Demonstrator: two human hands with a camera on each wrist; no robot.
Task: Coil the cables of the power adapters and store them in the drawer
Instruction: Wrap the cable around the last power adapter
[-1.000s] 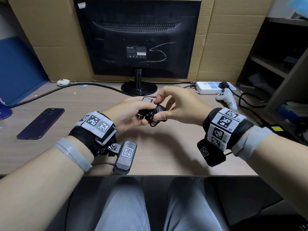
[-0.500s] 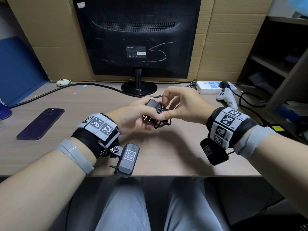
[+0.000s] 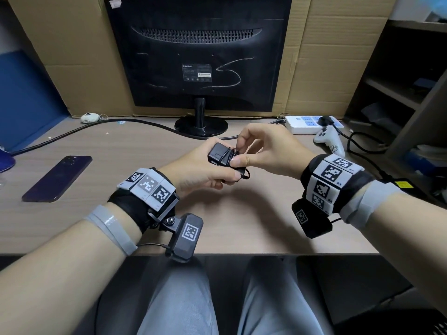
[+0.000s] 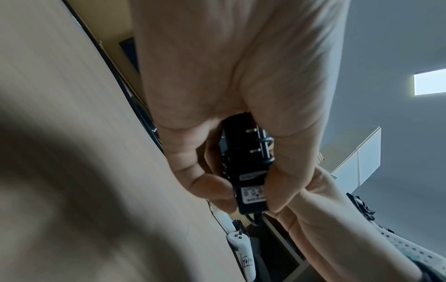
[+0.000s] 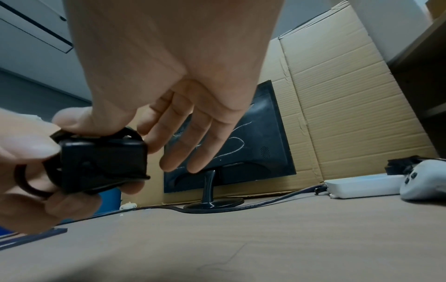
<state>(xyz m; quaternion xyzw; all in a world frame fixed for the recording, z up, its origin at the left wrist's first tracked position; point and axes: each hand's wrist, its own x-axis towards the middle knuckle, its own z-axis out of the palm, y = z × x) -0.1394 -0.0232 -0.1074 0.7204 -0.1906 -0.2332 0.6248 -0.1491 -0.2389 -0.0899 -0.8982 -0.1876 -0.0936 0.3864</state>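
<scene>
Two hands hold one small black power adapter (image 3: 219,154) up above the counter (image 3: 125,151), in front of the monitor (image 3: 200,52). Left hand (image 3: 200,171) has its fingers curled round the adapter from below. Right hand (image 3: 266,148) pinches the thin black cable (image 3: 231,157) wound on it, thumb and first finger tight, other fingers loose. A phone (image 3: 58,178) lies far left.

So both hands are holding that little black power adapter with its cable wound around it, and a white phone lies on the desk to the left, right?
Nearly. Both the left hand and right hand hold the black power adapter with its cable wound round it, but the head view shows the phone is dark purple, not white.
</scene>
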